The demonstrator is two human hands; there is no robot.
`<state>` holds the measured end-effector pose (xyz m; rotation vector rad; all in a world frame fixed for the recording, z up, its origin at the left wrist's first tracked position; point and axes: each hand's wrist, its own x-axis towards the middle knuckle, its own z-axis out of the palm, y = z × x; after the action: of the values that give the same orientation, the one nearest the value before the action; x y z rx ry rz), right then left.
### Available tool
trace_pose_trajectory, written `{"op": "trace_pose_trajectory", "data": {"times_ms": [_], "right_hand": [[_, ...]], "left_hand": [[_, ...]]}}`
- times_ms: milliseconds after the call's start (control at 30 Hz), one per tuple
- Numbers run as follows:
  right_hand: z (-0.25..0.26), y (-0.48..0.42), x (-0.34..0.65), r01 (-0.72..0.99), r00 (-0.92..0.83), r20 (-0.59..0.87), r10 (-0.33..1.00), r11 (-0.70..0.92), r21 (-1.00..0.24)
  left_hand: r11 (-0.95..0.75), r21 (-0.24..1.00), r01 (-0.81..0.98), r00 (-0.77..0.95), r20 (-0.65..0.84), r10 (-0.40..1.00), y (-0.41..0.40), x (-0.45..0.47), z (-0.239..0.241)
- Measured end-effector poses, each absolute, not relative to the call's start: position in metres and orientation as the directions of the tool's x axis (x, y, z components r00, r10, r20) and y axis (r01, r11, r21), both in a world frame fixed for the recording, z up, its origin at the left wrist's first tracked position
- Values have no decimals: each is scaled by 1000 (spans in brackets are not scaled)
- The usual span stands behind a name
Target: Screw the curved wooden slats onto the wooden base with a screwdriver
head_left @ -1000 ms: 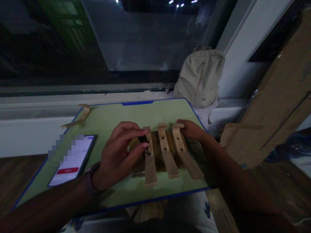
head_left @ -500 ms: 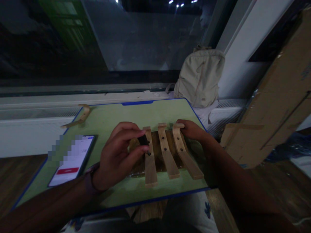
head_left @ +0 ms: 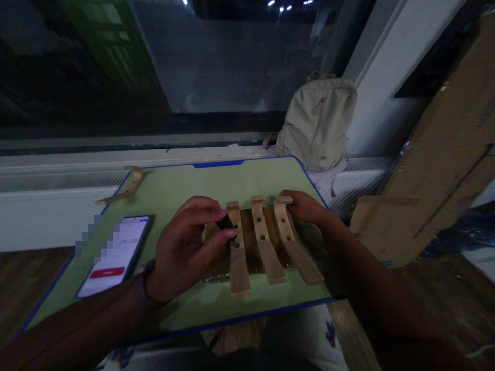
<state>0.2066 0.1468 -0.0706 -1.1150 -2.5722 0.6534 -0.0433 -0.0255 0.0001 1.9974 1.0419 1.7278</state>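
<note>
My left hand [head_left: 185, 247] pinches a short black cylindrical tool [head_left: 225, 223] between thumb and fingers. Its tip is at a hole in the leftmost wooden hook [head_left: 240, 270]. To the right lie a middle wooden hook [head_left: 270, 263] and a right wooden hook [head_left: 303, 260], each with two dark holes. All three rest across a brown, plastic-wrapped flat piece [head_left: 249, 252]. My right hand [head_left: 305, 207] curls in behind the upper end of the right hook; its fingertips are hidden, so what they grip cannot be made out.
The hooks are on a green table [head_left: 178, 180] with a blue edge. A phone [head_left: 116, 257] lies on the left, and another curved wooden piece [head_left: 133, 183] at the back left corner. A beige backpack [head_left: 320, 123] stands behind; large cardboard [head_left: 421, 170] leans on the right.
My left hand has shifted slightly left, and the black tool has tilted a little with it. My right hand and the hooks stay where they were.
</note>
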Motion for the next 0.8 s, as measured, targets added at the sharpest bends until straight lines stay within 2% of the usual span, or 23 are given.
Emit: {"op": "trace_pose_trajectory", "data": {"times_ms": [267, 367, 500, 700, 800], "right_hand": [[-70, 146, 207, 612, -681, 54, 730, 608, -506], [-70, 146, 207, 617, -673, 57, 737, 602, -507], [-70, 146, 207, 613, -673, 61, 737, 602, -512], [-70, 146, 207, 613, -673, 59, 737, 601, -513], [-69, 146, 207, 607, -678, 57, 732, 602, -518]], "left_hand": [[-602, 687, 406, 54, 640, 766, -33, -43, -3], [-655, 662, 364, 79, 679, 730, -29, -44, -3], [-699, 622, 353, 16, 743, 670, -26, -45, -3], [-622, 680, 389, -27, 683, 730, -35, -42, -7], [-627, 678, 383, 31, 669, 742, -35, -42, -6]]}}
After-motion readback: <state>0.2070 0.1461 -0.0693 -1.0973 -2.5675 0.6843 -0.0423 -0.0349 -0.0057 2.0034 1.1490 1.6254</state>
